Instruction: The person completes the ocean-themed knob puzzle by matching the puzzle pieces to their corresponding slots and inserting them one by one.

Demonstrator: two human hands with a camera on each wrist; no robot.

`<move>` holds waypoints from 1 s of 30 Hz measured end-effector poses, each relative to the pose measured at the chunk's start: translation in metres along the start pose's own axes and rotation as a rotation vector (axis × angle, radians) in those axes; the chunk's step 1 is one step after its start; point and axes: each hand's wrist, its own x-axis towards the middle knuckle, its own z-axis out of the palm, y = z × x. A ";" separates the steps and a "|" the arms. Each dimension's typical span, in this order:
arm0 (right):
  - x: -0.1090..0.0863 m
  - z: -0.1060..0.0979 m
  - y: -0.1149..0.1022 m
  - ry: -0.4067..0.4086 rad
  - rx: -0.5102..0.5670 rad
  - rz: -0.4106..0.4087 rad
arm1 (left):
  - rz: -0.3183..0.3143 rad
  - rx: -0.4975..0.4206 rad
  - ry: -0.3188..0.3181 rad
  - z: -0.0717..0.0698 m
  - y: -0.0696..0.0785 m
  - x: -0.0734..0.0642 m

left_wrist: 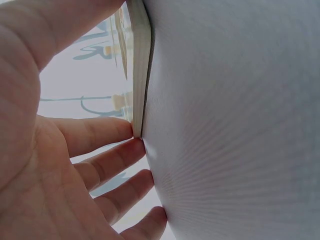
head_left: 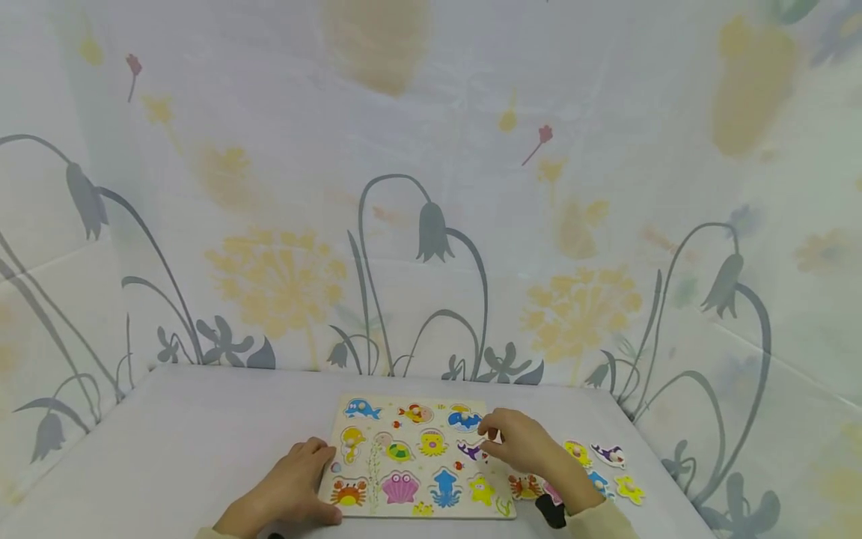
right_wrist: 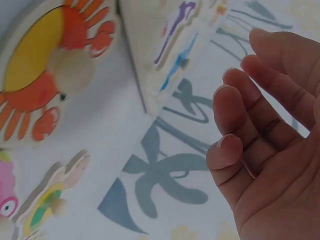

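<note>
A pale puzzle board (head_left: 404,515) with sea-animal pictures lies flat on the table. My left hand (head_left: 292,483) touches its left side, the thumb by the near corner. In the left wrist view, the left thumb (left_wrist: 65,25) and forefinger (left_wrist: 100,134) meet the board's edge (left_wrist: 142,75), while the other fingers spread below. Over the board's right side, by the purple whale picture (head_left: 469,450), is my right hand (head_left: 521,442). The right wrist view shows that hand (right_wrist: 280,150) with loosely bent fingers and nothing between them.
Loose knobbed pieces lie right of the board: a crab (head_left: 525,486), a yellow octopus (head_left: 576,452), a purple whale (head_left: 609,455), a blue squid (head_left: 599,483) and a yellow starfish (head_left: 629,489). A turtle piece (right_wrist: 42,212) shows in the right wrist view. Flower-printed cloth (head_left: 431,299) hangs behind the table.
</note>
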 end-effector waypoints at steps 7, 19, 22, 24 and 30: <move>-0.019 -0.006 0.022 0.017 -0.007 0.081 | -0.022 -0.004 -0.012 0.002 0.001 0.001; -0.033 -0.015 0.066 0.028 -0.023 0.146 | -0.030 -0.010 -0.014 -0.001 0.002 0.000; -0.036 -0.012 0.070 0.010 -0.004 0.145 | -0.025 -0.019 -0.015 0.000 0.002 0.000; -0.038 -0.010 0.071 0.005 0.008 0.155 | -0.022 -0.025 -0.013 0.000 0.002 -0.001; -0.040 -0.004 0.075 -0.002 0.019 0.195 | -0.006 -0.017 -0.005 -0.002 0.002 -0.001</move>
